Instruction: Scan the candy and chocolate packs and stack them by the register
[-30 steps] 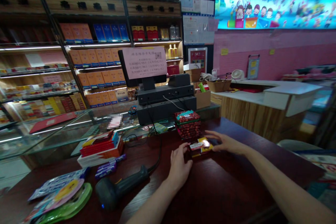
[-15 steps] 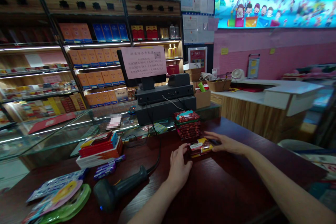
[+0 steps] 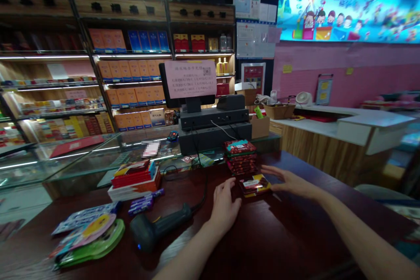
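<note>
A small yellow and dark-brown snack packet, apparently on top of others, lies flat on the dark wooden counter between my hands. Just to its left, my left hand rests on the counter with fingers loosely bent and thumb apart, holding nothing. At the packet's right edge is my right hand, fingers stretched out and thumb apart; whether it still touches the packet I cannot tell. Right behind stands a neat stack of red snack packets, the top one marked with turquoise and white.
A corded barcode scanner lies left of my left arm. Further left are purple-wrapped sticks, a white-and-orange box holding red packs, and a green-edged toy package. Behind the stack stands a cash register with a monitor.
My fingers have loosened from the sides of the yellow and brown packet, with a gap now at my left hand. The whole view has shifted, so things appear further right.
</note>
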A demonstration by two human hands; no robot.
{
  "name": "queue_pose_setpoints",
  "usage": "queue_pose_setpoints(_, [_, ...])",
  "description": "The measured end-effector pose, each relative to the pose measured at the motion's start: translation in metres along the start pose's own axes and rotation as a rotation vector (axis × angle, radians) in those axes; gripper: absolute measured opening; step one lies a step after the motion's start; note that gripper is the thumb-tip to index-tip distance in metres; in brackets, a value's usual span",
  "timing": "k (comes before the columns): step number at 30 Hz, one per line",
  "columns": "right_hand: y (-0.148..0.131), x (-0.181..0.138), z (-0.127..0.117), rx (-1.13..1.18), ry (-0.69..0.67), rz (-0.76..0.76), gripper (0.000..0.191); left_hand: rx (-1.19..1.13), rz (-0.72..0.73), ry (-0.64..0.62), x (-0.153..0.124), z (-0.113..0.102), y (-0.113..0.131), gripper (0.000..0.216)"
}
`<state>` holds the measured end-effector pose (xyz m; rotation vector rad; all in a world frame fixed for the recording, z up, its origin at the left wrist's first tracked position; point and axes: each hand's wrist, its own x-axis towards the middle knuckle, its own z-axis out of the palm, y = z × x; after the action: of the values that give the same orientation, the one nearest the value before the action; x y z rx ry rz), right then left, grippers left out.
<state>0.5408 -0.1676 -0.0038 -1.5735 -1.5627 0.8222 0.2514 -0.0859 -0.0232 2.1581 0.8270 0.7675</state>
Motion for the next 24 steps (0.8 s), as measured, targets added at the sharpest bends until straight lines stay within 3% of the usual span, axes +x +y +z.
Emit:
queue_pose_setpoints(6, [-0.044, 0.000, 0.015, -0.088, -0.006, -0.043, 0.088, 0.081, 0.063, 0.069, -0.003, -0.026, 0.002, 0.060])
queue_pose_setpoints(12, [-0.076, 0.012, 0.041, -0.167, -0.036, -0.050, 0.080, 0.148, 0.062, 0.119, -0.009, -0.064, 0.000, 0.054])
queue_pose_setpoints(24, [-0.103, 0.059, 0.099, -0.218, -0.161, -0.135, 0.069, 0.298, 0.038, 0.323, -0.023, -0.157, -0.047, 0.041])
